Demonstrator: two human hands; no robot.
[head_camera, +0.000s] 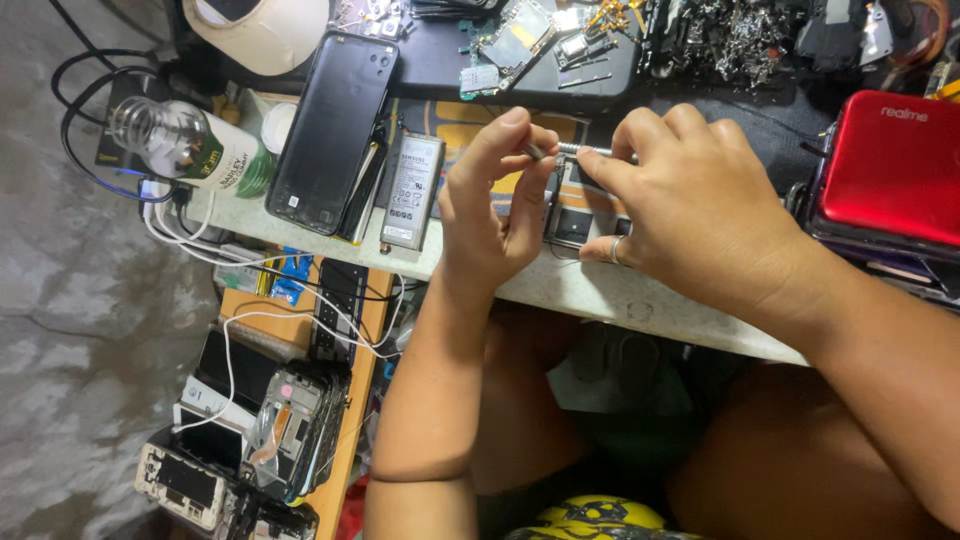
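My left hand (492, 200) and my right hand (690, 210) meet over the near edge of a workbench (600, 290). Between the fingertips of both hands is a thin metal tool (572, 150), held level; my left thumb and forefinger pinch its tip and my right fingers grip its shaft. Under the hands lies an opened phone (575, 215), mostly hidden by them. A ring shows on one right finger.
A black phone back cover (332, 130) and a grey phone battery (412, 190) lie left of the hands. A clear bottle (190, 145) lies further left. A red box (895, 165) stands at right. Circuit boards (520, 45) and small parts fill the back. Dismantled phones (290, 430) and white cables sit on a lower shelf.
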